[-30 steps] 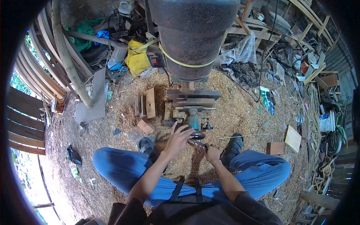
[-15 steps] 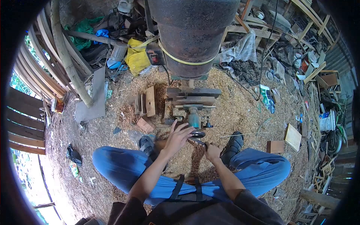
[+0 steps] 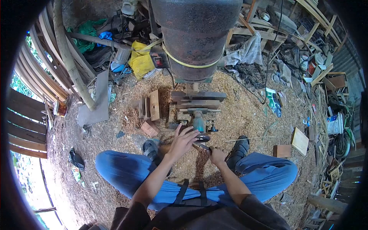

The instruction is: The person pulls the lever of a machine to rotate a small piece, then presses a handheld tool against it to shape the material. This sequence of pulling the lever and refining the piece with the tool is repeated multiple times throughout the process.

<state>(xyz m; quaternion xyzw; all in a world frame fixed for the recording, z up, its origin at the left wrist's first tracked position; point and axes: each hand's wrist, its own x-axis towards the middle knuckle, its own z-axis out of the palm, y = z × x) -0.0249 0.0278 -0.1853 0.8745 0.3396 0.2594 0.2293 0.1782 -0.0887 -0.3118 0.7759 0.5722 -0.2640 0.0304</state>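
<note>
A handwheel with a dark round rim sits at the near end of a green machine part, in front of several dark wooden boards. My left hand lies against the wheel's left side, fingers stretched and spread over the rim. My right hand is closed around the end of a dark bar that slants up to the left, just below the wheel. The bar's far end passes close by my left fingertips.
A large rusty drum with a yellow band stands over the machine. Wooden blocks lie to its left, more blocks to the right. My sandalled feet flank the wheel on ground strewn with wood shavings. A black cable hangs at right.
</note>
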